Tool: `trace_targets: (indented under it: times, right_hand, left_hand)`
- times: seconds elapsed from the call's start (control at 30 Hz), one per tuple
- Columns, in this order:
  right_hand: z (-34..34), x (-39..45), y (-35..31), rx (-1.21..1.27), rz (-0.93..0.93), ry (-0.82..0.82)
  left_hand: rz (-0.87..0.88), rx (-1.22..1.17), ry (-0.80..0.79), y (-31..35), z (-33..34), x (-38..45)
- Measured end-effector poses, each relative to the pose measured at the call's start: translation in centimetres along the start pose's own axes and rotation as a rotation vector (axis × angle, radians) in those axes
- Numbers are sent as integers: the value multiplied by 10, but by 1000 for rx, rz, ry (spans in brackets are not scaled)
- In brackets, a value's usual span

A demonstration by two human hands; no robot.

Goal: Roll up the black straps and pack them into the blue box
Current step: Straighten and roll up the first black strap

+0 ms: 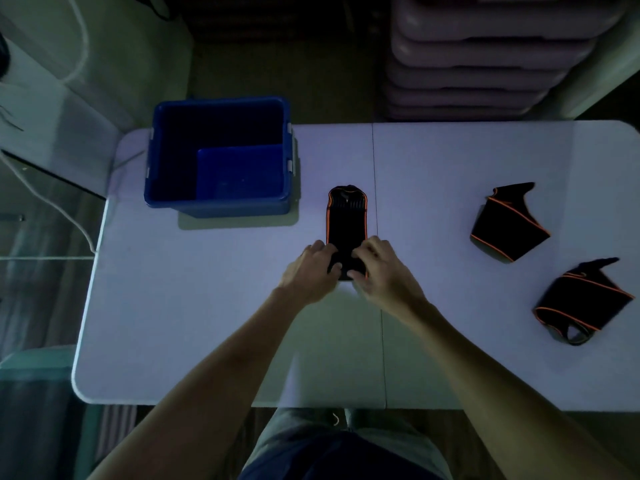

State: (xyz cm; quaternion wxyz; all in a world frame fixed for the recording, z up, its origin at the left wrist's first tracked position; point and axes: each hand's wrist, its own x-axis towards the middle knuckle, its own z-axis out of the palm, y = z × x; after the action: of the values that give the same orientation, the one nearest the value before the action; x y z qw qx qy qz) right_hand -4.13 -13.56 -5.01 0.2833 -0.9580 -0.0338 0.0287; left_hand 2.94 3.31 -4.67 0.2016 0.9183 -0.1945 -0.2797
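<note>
A black strap with orange edging (346, 216) lies stretched out lengthwise at the middle of the white table (214, 306). My left hand (311, 268) and my right hand (379, 268) both grip its near end, fingers curled over a small roll of it. The blue box (221, 202) stands open at the table's far left, with no strap visible inside. Two more black straps with orange edging lie loosely folded on the right: one (507, 223) farther back, one (585, 301) nearer the right edge.
A stack of pale plastic lids or trays (485, 53) stands behind the table at the far right. White cables (74, 220) hang off the left side. The room is dim. My legs show below the table's near edge.
</note>
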Motion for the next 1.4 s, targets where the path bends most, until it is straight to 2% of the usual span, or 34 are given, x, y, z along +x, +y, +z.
trace_targets:
  times: [0.1, 0.2, 0.3, 0.5, 0.73, 0.83, 0.93, 1.13, 1.3, 1.4]
  right_hand:
    - [6, -3, 3, -85, -27, -77]
    - [15, 2, 5, -142, 23, -55]
    - [20, 4, 4, -133, 52, -39]
    - [16, 7, 5, -82, 68, -66]
    - [3, 25, 6, 65, 156, -79]
    - [-3, 40, 12, 142, 244, -144]
    - [-6, 50, 21, 156, 298, -168]
    - [-6, 46, 21, 30, 231, 44]
    - [-10, 55, 31, -18, 203, 21]
    - [-14, 64, 44, 113, 220, -17]
  left_hand:
    - [10, -10, 52, -2, 0, 7]
    - [48, 34, 73, -5, -1, 14]
    - [104, 120, 60, -10, -3, 17]
    - [93, 222, 17, -13, -9, 20]
    - [127, 96, 61, -11, -15, 25]
    - [118, 19, 87, -6, -19, 30]
    - [-2, -3, 37, 1, -26, 45]
    - [-226, -57, 4, 17, -27, 72]
    - [-433, -166, 58, 30, -28, 80]
    - [-537, -223, 47, 35, -28, 85]
